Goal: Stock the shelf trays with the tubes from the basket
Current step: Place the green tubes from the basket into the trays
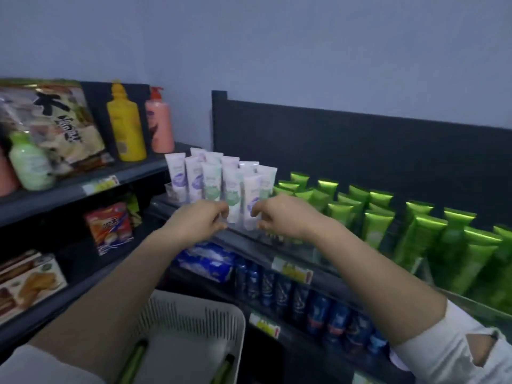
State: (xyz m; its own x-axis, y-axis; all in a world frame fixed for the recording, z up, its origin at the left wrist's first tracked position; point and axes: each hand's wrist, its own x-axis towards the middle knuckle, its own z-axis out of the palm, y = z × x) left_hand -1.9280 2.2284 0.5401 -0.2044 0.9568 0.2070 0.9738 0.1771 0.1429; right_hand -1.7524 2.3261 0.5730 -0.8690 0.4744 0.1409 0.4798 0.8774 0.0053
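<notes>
This is a shop. Dark shelves [138,173] carry yellow price tags [101,184] along their front edges. They hold rows of identical green tubes [415,231], white tubes [194,176], snack bags [55,120], bottles [126,126] and blue cans [279,289]. A plastic basket [194,302] sits below.

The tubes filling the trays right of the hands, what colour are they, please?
Those tubes are shiny green, seen best in the head view.

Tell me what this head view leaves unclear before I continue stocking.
Head view throughout:
- The left hand and right hand cover the lower ends of the front white tubes; whether fingers grip them is unclear.
- Basket: cut off by the bottom edge and partly behind the left forearm; contents mostly hidden.
- Tube labels: blurred, unreadable.
- Green tubes: row runs off the right edge.
</notes>
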